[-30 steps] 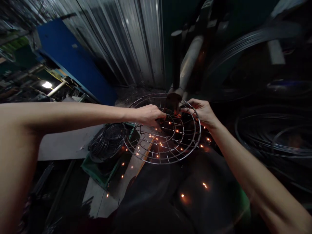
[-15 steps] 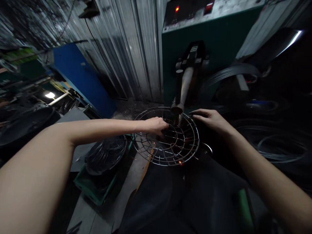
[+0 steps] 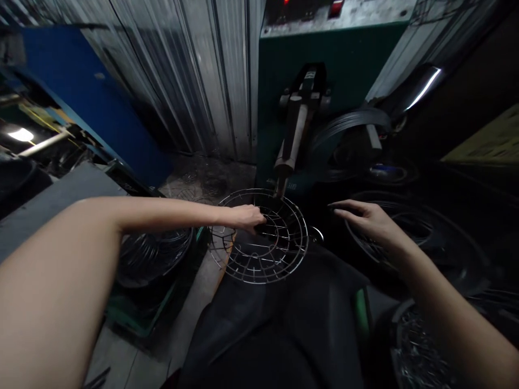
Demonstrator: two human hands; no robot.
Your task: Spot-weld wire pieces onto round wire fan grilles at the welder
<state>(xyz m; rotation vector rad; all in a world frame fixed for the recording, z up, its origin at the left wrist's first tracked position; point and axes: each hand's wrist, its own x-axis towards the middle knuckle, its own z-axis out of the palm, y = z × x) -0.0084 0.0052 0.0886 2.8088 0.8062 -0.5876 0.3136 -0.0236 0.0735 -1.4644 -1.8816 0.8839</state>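
My left hand (image 3: 249, 217) is closed on the round wire rack (image 3: 298, 246), near its inner rings. The rack has concentric metal rings joined by cross wires and is held nearly level above my dark-clothed lap. My right hand (image 3: 367, 215) is to the right of the rack and apart from it. Its fingers are stretched forward with the thumb close below, the tips look dark, and no object shows between them. Just beyond the rack's far rim is the rod-like electrode (image 3: 281, 181) of a green machine (image 3: 348, 59).
A black basin (image 3: 133, 275) of wire pieces sits on a green crate (image 3: 135, 324) at left. At right are a round dark tray (image 3: 458, 243) and a container of small wire pieces (image 3: 417, 340). A blue panel (image 3: 89, 102) leans before the corrugated metal wall (image 3: 198, 70).
The rack has moved left and slightly down in view, off from under the electrode. My right hand has drawn away from its rim to the right. The sparks have gone, and the view has shifted.
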